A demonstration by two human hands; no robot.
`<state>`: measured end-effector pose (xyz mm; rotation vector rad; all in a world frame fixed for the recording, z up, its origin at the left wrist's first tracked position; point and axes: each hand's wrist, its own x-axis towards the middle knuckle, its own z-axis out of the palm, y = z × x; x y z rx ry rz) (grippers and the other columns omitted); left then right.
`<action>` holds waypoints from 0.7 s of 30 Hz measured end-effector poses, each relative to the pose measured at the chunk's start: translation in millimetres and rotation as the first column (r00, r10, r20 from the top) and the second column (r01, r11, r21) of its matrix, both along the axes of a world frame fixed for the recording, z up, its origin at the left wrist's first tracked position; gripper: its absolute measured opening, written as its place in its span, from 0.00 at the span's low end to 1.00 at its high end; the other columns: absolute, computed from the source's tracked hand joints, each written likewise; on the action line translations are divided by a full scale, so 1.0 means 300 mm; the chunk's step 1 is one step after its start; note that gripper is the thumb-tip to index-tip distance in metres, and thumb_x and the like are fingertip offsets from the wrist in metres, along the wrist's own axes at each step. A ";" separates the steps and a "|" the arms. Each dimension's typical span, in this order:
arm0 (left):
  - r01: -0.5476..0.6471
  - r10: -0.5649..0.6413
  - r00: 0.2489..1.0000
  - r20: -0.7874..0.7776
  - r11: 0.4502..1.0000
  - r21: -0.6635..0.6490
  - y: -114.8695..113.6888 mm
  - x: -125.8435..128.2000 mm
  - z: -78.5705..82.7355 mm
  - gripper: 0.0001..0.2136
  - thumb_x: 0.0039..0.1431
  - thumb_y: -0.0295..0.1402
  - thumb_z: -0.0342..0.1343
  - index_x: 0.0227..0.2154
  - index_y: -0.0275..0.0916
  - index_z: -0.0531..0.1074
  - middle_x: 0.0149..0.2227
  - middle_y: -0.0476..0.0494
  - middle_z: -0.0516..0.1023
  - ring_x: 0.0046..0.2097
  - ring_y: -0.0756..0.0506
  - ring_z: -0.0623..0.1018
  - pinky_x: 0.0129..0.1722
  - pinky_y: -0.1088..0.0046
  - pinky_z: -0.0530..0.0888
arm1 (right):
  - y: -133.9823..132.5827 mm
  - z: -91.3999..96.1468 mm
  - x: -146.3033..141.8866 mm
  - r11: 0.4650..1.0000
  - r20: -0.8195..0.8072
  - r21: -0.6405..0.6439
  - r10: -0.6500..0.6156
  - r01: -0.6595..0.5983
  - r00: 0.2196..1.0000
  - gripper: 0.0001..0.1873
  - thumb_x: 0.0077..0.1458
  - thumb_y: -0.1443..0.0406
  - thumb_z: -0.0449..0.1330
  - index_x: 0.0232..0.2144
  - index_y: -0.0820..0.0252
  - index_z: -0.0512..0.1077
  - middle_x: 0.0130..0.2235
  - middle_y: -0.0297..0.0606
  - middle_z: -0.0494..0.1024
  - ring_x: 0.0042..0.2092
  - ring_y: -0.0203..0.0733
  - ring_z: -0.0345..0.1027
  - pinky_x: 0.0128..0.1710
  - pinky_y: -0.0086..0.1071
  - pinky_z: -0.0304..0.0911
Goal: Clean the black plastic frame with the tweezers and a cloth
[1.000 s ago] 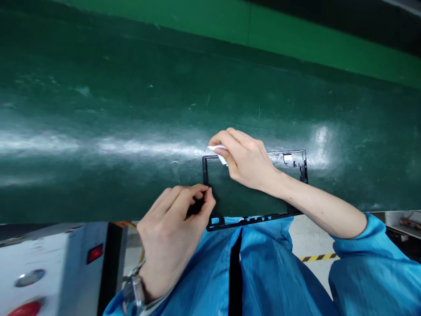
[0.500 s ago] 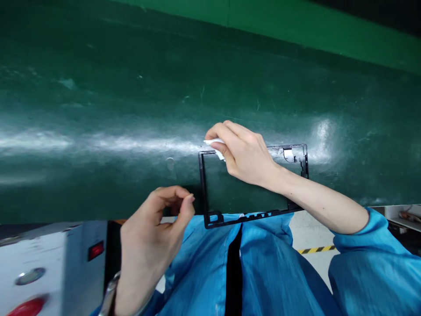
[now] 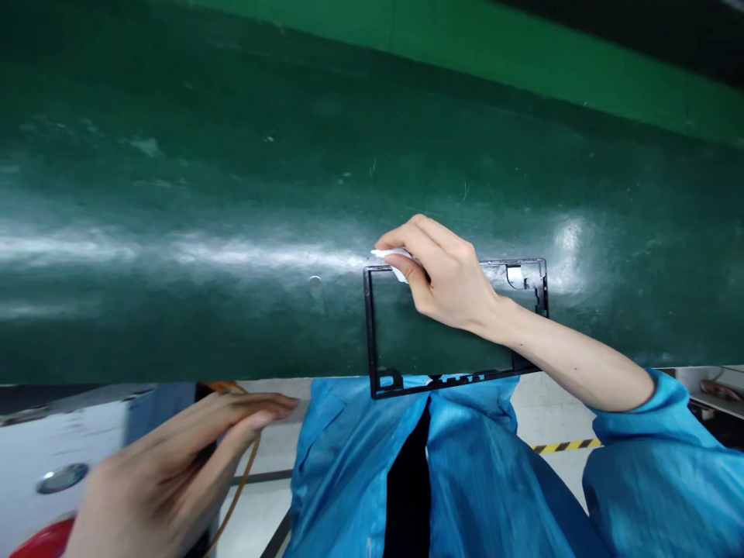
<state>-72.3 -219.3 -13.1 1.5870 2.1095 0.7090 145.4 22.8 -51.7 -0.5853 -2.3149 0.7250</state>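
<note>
A thin black rectangular frame lies at the near edge of the green bench, its lower side reaching past that edge. My right hand is above the frame's upper side. Between thumb and fingers it pinches a folded white wipe, which is at the frame's upper left corner. Part of the upper side is hidden behind this hand, and my forearm covers part of the right end. My left hand is off the bench at lower left, apart from the frame, fingers stretched out and nothing seen in them.
The green bench spans the view, with a raised green back edge. A grey metal box with a round silver part and a red button stands at lower left. An orange cord hangs beside my left hand.
My left hand has moved down and left, away from the frame, and its curled fingers have straightened. My right hand still holds the wipe at the frame's upper left corner. The view has shifted slightly.
</note>
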 end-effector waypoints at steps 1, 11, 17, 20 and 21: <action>0.032 -0.032 0.999 0.002 0.999 0.007 0.013 -0.004 0.002 0.13 0.68 0.47 0.54 0.31 0.57 0.81 0.34 0.61 0.88 0.34 0.44 0.87 0.30 0.68 0.83 | 0.001 0.007 0.001 1.000 -0.029 0.000 0.006 -0.006 1.000 0.10 0.76 0.67 0.52 0.46 0.63 0.74 0.44 0.37 0.80 0.45 0.34 0.72 0.44 0.30 0.70; 0.482 -0.436 0.867 -0.239 0.856 0.186 0.253 0.263 -0.158 0.45 0.63 0.61 0.60 0.75 0.44 0.54 0.77 0.36 0.62 0.77 0.33 0.66 0.77 0.49 0.70 | -0.044 0.155 0.110 0.997 0.249 -0.076 -0.014 0.034 0.969 0.10 0.73 0.66 0.54 0.44 0.61 0.76 0.44 0.38 0.78 0.43 0.34 0.73 0.41 0.29 0.67; 0.293 -0.245 0.946 -0.212 0.926 0.238 0.225 0.473 -0.156 0.51 0.64 0.59 0.60 0.76 0.28 0.47 0.75 0.20 0.60 0.76 0.26 0.67 0.70 0.44 0.77 | -0.044 0.144 0.139 0.989 0.265 -0.092 -0.084 0.112 0.961 0.09 0.73 0.66 0.55 0.44 0.60 0.76 0.43 0.36 0.79 0.40 0.32 0.70 0.39 0.28 0.65; 0.325 -0.285 0.943 -0.174 0.901 0.287 0.248 0.396 -0.112 0.40 0.67 0.48 0.60 0.75 0.37 0.53 0.73 0.30 0.67 0.74 0.33 0.72 0.68 0.50 0.80 | -0.022 0.145 0.139 0.992 0.238 -0.079 -0.078 0.099 0.968 0.09 0.73 0.66 0.56 0.43 0.60 0.76 0.42 0.35 0.79 0.40 0.32 0.70 0.40 0.28 0.66; 0.334 -0.296 0.941 -0.164 0.894 0.299 0.274 0.342 -0.097 0.35 0.68 0.44 0.60 0.73 0.45 0.57 0.73 0.37 0.70 0.73 0.36 0.73 0.69 0.51 0.80 | -0.014 0.148 0.139 0.993 0.218 -0.064 -0.085 0.101 0.972 0.08 0.73 0.65 0.56 0.43 0.60 0.76 0.41 0.35 0.79 0.40 0.32 0.70 0.40 0.28 0.67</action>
